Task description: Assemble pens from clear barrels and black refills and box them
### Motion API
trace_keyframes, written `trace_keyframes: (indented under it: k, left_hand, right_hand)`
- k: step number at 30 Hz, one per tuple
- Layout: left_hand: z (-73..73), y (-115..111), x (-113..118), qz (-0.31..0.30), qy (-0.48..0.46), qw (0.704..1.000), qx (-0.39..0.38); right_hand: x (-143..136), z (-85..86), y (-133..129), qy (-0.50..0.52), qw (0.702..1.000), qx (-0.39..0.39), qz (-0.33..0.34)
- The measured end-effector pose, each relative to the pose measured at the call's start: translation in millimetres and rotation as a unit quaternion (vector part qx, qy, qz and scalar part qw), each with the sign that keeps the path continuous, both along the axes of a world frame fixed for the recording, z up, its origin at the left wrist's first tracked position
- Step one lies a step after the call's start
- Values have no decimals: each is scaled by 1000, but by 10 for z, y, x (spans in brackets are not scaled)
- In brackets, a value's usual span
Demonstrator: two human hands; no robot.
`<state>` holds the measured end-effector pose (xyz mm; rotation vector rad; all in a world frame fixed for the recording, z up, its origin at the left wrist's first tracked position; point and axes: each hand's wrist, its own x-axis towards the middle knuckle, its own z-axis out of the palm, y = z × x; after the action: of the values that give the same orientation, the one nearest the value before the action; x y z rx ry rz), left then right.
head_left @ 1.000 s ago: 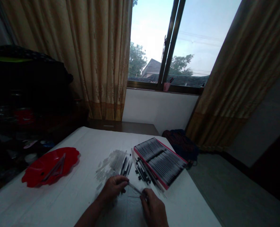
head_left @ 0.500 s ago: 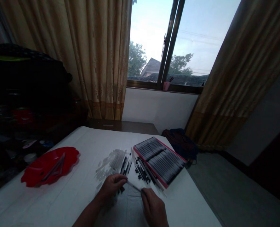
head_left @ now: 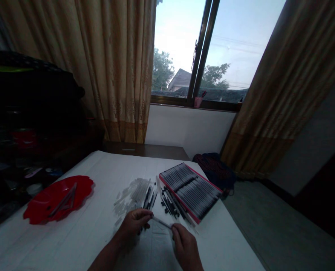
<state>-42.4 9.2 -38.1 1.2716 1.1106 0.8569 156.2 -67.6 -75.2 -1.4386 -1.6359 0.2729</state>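
Observation:
A slim greyish pen [head_left: 162, 223] spans the gap between my two hands, low over the white table. Pinched at its left end are the fingers of my left hand [head_left: 135, 224]; my right hand [head_left: 184, 242] grips the other end. Just beyond my left hand lie thin black refills [head_left: 149, 196] and a spread of clear pen barrels [head_left: 137, 192]. Small black caps [head_left: 167, 210] and dark pen parts are scattered beyond my right hand. Past them, a shallow box with a pink-red edge [head_left: 181, 202] holds rows of pens [head_left: 195, 190].
On the left of the white table [head_left: 99, 241] sits a red scalloped tray [head_left: 37, 205] with a clear set square [head_left: 68, 199] in it. Dark cloth [head_left: 215, 169] lies past the table's far right edge. A low brown cabinet [head_left: 164, 151] stands under the window.
My right hand has shifted very slightly right, and a little more of the pen shows between the hands. The loose parts and the box stay put.

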Motion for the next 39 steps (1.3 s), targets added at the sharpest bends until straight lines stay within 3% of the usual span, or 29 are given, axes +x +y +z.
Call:
trace_keyframes:
  k: [6, 13, 19, 25, 29, 35, 39]
  left_hand:
    - [8, -67, 64, -6, 17, 1000, -12]
    - [19, -12, 105, -5, 120, 991, 59]
    - [60, 10, 74, -26, 116, 990, 73]
    - [34, -20, 26, -34, 100, 992, 70]
    - [4, -85, 65, -24, 83, 996, 30]
    - [25, -153, 150, 4, 32, 999, -28]
    - [40, -171, 160, 10, 47, 999, -10]
  right_hand:
    - [13, 8, 19, 49, 998, -45, -7]
    - [4, 29, 13, 52, 997, -48, 7]
    - [5, 50, -3, 69, 996, -54, 1]
    - [32, 46, 31, 141, 984, -107, 28]
    - [93, 47, 78, 306, 942, -135, 19]
    - [48, 68, 89, 565, 811, -150, 30]
    - [-70, 64, 186, 601, 789, -128, -8]
